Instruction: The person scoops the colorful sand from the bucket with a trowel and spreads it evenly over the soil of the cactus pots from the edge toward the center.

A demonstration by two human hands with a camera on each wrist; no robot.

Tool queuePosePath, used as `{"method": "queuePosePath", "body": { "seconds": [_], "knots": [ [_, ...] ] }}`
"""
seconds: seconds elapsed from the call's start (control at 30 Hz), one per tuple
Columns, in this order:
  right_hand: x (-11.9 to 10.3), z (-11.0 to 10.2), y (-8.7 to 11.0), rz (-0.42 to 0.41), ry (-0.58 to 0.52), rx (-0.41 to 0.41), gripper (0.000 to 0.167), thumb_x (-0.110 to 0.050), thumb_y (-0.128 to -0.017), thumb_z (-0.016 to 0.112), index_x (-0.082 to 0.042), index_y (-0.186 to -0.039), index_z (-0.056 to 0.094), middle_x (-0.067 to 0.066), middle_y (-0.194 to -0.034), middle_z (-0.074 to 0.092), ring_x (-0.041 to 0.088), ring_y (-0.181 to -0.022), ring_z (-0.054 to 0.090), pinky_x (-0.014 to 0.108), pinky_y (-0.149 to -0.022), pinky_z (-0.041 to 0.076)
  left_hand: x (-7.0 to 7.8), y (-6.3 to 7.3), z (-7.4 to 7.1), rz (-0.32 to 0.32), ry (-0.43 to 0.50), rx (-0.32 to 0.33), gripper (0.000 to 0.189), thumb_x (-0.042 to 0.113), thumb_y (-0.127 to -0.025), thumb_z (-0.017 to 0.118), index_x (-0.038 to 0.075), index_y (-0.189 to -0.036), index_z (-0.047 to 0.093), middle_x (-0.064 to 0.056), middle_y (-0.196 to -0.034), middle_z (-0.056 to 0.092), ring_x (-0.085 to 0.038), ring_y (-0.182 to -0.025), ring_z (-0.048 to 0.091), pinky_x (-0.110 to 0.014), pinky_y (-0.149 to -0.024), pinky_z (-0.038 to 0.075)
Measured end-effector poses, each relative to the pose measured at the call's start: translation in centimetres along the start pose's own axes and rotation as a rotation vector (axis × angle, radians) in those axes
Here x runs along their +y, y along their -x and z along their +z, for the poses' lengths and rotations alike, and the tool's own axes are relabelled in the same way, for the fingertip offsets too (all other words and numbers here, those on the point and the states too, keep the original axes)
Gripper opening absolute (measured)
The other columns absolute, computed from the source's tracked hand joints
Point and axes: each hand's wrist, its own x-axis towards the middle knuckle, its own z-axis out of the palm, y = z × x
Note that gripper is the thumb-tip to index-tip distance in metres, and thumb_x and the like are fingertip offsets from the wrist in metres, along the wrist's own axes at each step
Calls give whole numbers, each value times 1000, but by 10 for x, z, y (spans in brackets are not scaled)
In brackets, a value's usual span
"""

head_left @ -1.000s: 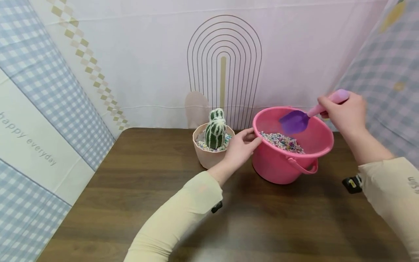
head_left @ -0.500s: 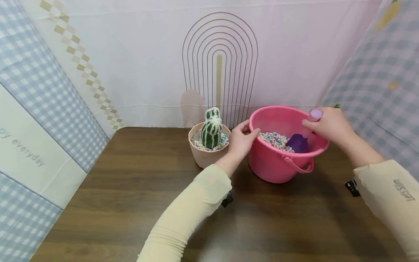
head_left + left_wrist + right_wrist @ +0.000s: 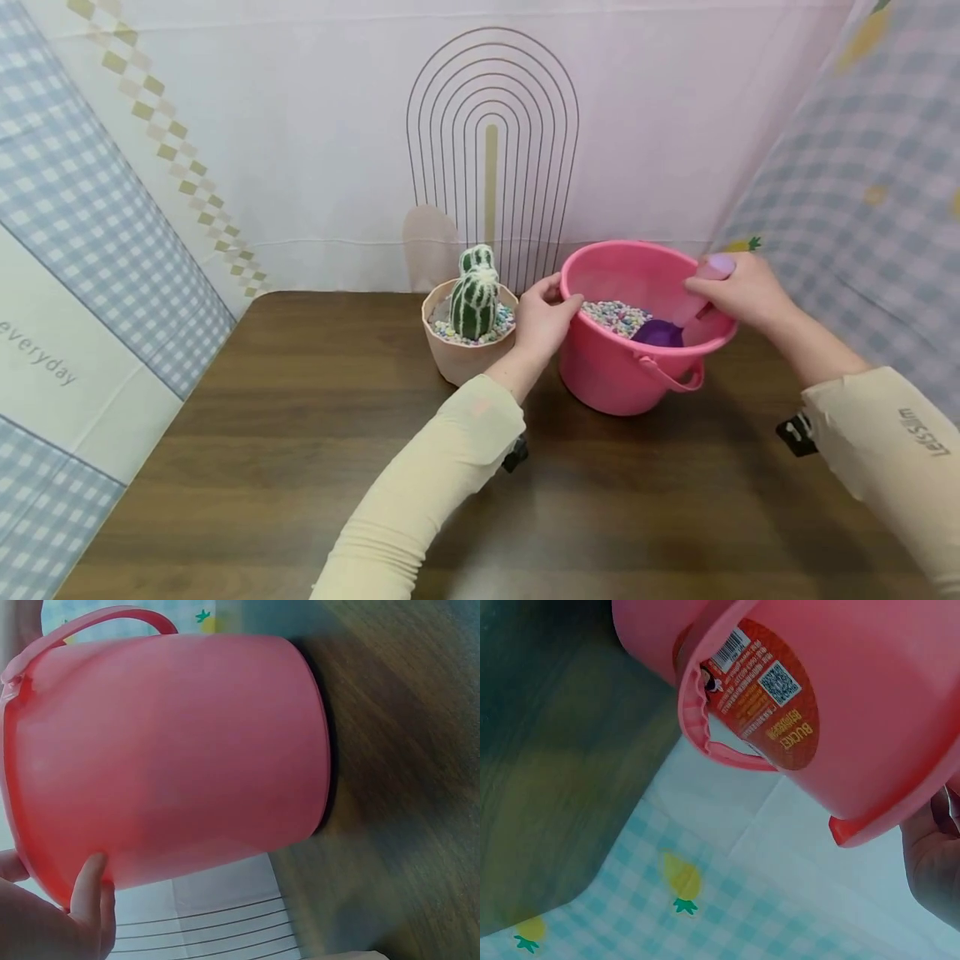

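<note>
A pink bucket (image 3: 607,379) holds small multicoloured pebbles (image 3: 615,317). My left hand (image 3: 542,323) grips its left rim; in the left wrist view, the fingers (image 3: 91,889) press on the bucket's outer wall. Over the right rim, my right hand (image 3: 750,287) holds a small shovel by its light pink handle. The purple blade of the shovel (image 3: 658,333) is partly sunk in the pebbles. Only part of the right hand (image 3: 934,859) shows in the right wrist view, behind the bucket's rim. The shovel is hidden there.
Close to the left hand stands a pale pink pot (image 3: 459,360) with a green-and-white cactus (image 3: 475,304) among pebbles. The bucket's handle (image 3: 675,379) hangs down at its front right. A printed cloth (image 3: 337,150) rises behind the brown table (image 3: 300,467).
My right hand has lowered the shovel from above the pebbles into them, and its blade has gone deeper. My left hand has stayed on the rim. The whole scene has shifted slightly left in view.
</note>
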Motion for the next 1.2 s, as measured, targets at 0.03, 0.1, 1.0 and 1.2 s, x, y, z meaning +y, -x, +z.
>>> {"method": "queuePosePath", "body": {
  "seconds": [0.03, 0.1, 1.0, 1.2],
  "knots": [
    [0, 1, 1, 7, -8, 10, 40, -23, -97, 64, 14, -109, 62, -7, -68, 63, 1, -57, 60, 21, -54, 56, 0, 0, 1, -2, 0, 1, 49, 11, -97, 73, 5, -144, 62, -16, -130, 71, -26, -121, 69, -34, -101, 60],
    [0, 3, 2, 24, -27, 34, 38, -24, -96, 63, 13, -106, 62, -8, -67, 62, 0, -57, 59, 21, -53, 56, 0, 0, 1, -1, -3, 3, 49, 11, -97, 73, 5, -145, 62, -16, -130, 71, -26, -121, 69, -33, -101, 60],
    [-11, 20, -9, 257, -542, 88, 18, -20, -100, 53, -2, -97, 56, -9, -51, 68, 4, -49, 68, 23, -54, 61, -4, -3, -3, 26, -13, -16, 50, 9, -97, 72, 3, -146, 60, -19, -133, 69, -29, -124, 68, -32, -102, 59],
    [-12, 26, -14, 322, -730, 159, 16, -15, -98, 57, -3, -104, 48, -8, -55, 66, 5, -49, 68, 23, -52, 60, -4, -2, -1, 23, -9, -27, 51, 9, -97, 71, 2, -146, 59, -19, -133, 69, -29, -124, 68, -33, -102, 59]
  ]
}}
